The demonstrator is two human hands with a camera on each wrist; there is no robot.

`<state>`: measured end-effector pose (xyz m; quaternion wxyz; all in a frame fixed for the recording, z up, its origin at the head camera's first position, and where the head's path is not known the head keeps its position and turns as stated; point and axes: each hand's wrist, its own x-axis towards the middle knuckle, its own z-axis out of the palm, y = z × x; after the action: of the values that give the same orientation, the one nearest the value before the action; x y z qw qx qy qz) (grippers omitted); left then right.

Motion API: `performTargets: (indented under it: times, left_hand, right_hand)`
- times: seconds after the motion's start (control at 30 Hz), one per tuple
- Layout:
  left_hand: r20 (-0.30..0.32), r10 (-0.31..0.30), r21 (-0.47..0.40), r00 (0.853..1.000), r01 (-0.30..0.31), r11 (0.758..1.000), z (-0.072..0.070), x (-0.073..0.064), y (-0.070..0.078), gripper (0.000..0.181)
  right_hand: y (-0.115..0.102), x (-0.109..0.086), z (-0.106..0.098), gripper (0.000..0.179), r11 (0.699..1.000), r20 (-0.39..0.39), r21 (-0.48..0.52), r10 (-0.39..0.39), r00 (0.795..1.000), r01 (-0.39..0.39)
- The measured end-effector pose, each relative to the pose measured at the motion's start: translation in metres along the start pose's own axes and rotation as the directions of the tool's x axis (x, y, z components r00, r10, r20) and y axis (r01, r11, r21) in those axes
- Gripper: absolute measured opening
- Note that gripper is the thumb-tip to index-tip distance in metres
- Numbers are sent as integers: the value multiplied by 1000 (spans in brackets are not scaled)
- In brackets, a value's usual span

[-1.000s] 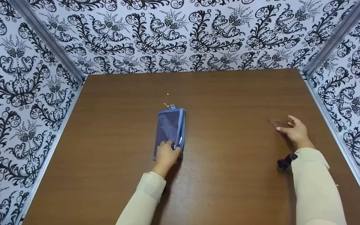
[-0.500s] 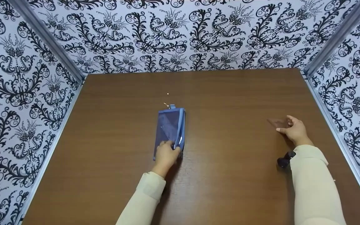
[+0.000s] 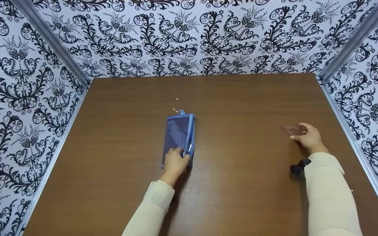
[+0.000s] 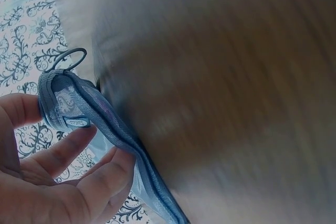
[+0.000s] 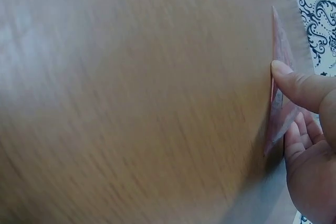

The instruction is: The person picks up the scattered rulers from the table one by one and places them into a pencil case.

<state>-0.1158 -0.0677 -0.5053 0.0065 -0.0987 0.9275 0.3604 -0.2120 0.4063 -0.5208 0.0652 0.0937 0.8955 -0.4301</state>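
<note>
A blue zippered pouch (image 3: 177,132) with a see-through panel lies left of the table's middle. My left hand (image 3: 175,163) grips its near end along the zipper side. In the left wrist view, fingertips pinch the pouch (image 4: 113,116) by its edge, close to a small label and a dark loop. On the right, my right hand (image 3: 310,137) holds a clear, pinkish set square (image 3: 289,129) close over the table. The right wrist view has the thumb on the edge of the set square (image 5: 278,98), fingers behind it.
The brown wooden table (image 3: 241,183) is bounded by patterned panels (image 3: 228,39) at the back and both sides, with metal posts in the corners. A black wrist camera (image 3: 299,167) is strapped by the right sleeve. A tiny pale speck (image 3: 177,99) lies beyond the pouch.
My right hand has shifted very slightly left with the set square in it. The left hand and the pouch stay where they were.
</note>
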Motion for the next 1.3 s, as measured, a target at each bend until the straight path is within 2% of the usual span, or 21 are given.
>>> performTargets:
  times: [0.3, 0.6, 0.77, 1.1, 1.3]
  left_hand:
    - [2, -10, 14, 1000, 9, 1000, 0, 1, 1, 40]
    - [11, 5, 30, 1000, -6, 1000, 0, 0, 1, 39]
    - [-13, 21, 41, 1000, -20, 999, 0, 0, 0, 37]
    - [-14, 28, 29, 1000, -27, 999, 0, 0, 0, 38]
    - [-13, 29, 27, 1000, -28, 999, 0, 0, -1, 39]
  right_hand:
    - [-3, -2, 1, 74, 998, -9, 58, 38, 999, -37]
    - [-2, -5, -2, 73, 999, -31, 37, 6, 1000, -4]
    - [-2, -7, -1, 71, 995, -56, 99, 17, 998, -12]
    - [-1, -8, -2, 70, 993, -78, 110, 48, 996, -39]
    - [-3, -11, -4, 72, 975, -114, 214, 88, 990, -62]
